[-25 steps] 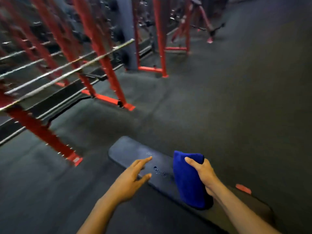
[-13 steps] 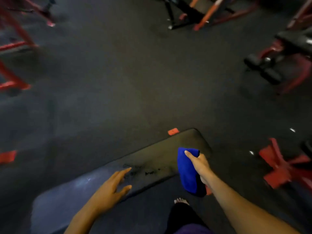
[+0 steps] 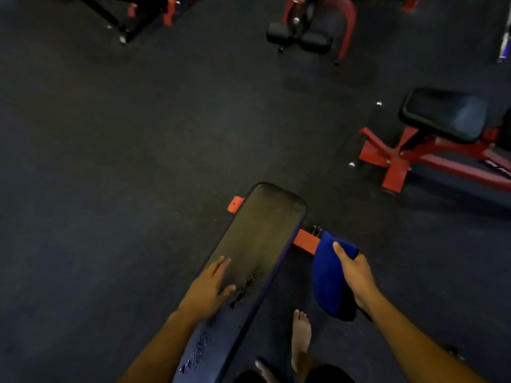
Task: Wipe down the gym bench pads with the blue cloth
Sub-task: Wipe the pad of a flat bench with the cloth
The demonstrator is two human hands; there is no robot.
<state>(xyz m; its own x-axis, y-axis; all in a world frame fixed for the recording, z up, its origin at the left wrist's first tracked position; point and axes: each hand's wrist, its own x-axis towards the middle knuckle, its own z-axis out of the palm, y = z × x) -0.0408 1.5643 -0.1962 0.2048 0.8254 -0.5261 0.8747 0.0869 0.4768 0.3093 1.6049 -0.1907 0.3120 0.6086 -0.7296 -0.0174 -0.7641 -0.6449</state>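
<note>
Beside the bench pad (image 3: pixel 260 239), off its right edge, the blue cloth (image 3: pixel 327 275) is held clear of the surface in the right hand (image 3: pixel 356 275). The cloth is gripped with thumb over the top fold and fingers curled behind it; most of it hangs below the hand. The left hand (image 3: pixel 208 288) is laid flat on the pad's left half, fingers straight and spread, with nothing held.

The pad's long axis runs from the lower left, near the person, up and to the right, ending at a rounded far end. The pad lies to the left of the cloth, just beside it and apart from it. The right hand is therefore judged the one to carry out the wipe; a short move leftward is required before contact. Droplets or wet marks (image 3: pixel 244 288) are visible on the pad just right of the left hand, and more near the bottom edge of the view.

Compared with half a second ago, the cloth has been taken off the pad's end and now hangs over the floor (image 3: pixel 138 161) beside a red frame bar (image 3: pixel 305 241). The left hand has stayed flat on the pad. A bare foot (image 3: pixel 301 335) is seen below the cloth.
</note>
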